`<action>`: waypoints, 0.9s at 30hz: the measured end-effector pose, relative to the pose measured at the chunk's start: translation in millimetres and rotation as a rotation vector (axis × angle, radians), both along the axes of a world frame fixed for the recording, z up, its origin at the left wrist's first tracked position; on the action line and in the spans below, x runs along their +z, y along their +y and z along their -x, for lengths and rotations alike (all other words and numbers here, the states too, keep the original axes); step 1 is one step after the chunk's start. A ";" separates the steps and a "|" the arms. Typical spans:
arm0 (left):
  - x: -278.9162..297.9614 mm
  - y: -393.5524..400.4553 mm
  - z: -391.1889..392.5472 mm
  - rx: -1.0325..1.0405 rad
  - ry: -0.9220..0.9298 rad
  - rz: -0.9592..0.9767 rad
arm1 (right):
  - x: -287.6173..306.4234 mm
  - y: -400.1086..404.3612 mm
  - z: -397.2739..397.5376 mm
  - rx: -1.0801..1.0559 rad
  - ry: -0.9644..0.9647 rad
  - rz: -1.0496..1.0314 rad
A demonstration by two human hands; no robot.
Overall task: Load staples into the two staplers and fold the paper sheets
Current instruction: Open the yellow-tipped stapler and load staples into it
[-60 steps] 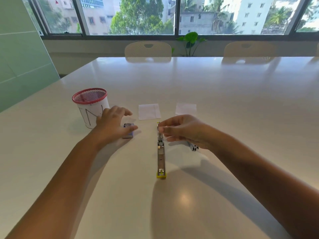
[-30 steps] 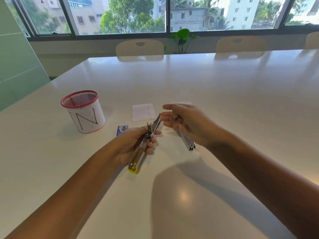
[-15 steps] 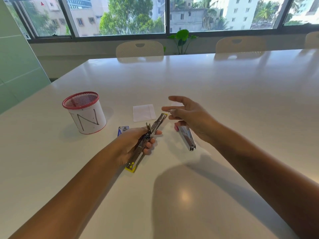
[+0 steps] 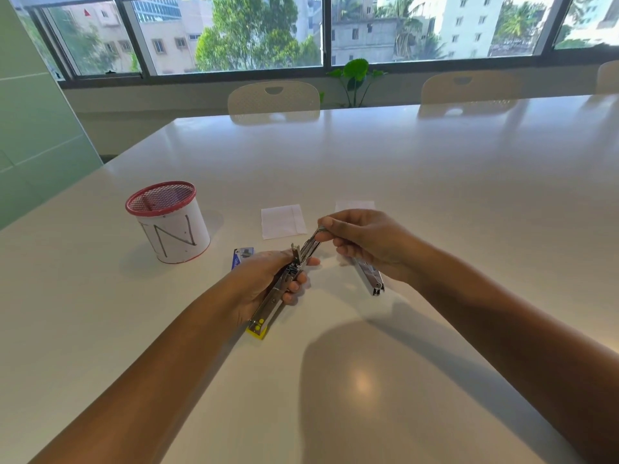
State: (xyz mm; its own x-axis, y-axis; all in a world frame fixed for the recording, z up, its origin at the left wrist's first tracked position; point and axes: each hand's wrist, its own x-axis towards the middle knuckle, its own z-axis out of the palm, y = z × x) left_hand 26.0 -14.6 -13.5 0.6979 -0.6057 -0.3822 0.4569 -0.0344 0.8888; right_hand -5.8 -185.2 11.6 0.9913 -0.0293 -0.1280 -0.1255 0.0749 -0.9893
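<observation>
1. Early days on this one, I'd say. The left hand (image 4: 268, 279) is wrapped around the opened-out stapler (image 4: 278, 293) with the yellow end, just below the middle of the frame, angled so the yellow tip points down toward the worktop (image 4: 435, 202).

2. The right hand (image 4: 368, 242) is pinched on the far tip of that same stapler, at centre frame. Looks like it's pulling the top arm or pusher open for loading, but I can't tell if there's a staple strip between those fingers.

3. The second stapler (image 4: 370, 277) lies flat on the worktop right of centre, partly under the right wrist, with nobody gripping it. Probably not loaded yet.

4. The blue staple box (image 4: 242, 256) sits just left of the left hand, touching nothing else that I can see.

5. Two paper sheets: one (image 4: 283, 221) above centre, the other (image 4: 355, 205) peeking out behind the right hand. Both lie flat; can't say whether they're folded.

6. The red-rimmed mesh cup (image 4: 169, 222) at middle left is just hanging out.

7. So: one stapler mid-load, the other waiting, and the folding probably still to go.
</observation>
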 end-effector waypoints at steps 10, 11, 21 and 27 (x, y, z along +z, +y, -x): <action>-6.3 -7.8 6.8 0.211 -0.150 0.054 | 1.3 -8.2 -2.7 -0.073 0.142 -0.121; -6.4 -8.1 6.8 0.221 -0.138 0.068 | 1.9 -8.2 -2.4 -0.064 0.147 -0.165; -4.5 -6.7 8.2 0.208 -0.148 0.064 | 1.9 -5.2 -0.4 0.013 0.162 -0.278; -0.5 -2.9 6.5 0.143 -0.139 0.037 | 1.8 -7.4 -2.0 0.045 0.101 -0.235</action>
State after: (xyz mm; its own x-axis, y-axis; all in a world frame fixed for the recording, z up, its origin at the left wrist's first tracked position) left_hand 19.5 -17.5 -14.0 0.8221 -0.5086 -0.2558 0.3279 0.0556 0.9431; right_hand -3.8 -192.6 13.4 0.9729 0.0563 -0.2243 -0.2309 0.2934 -0.9277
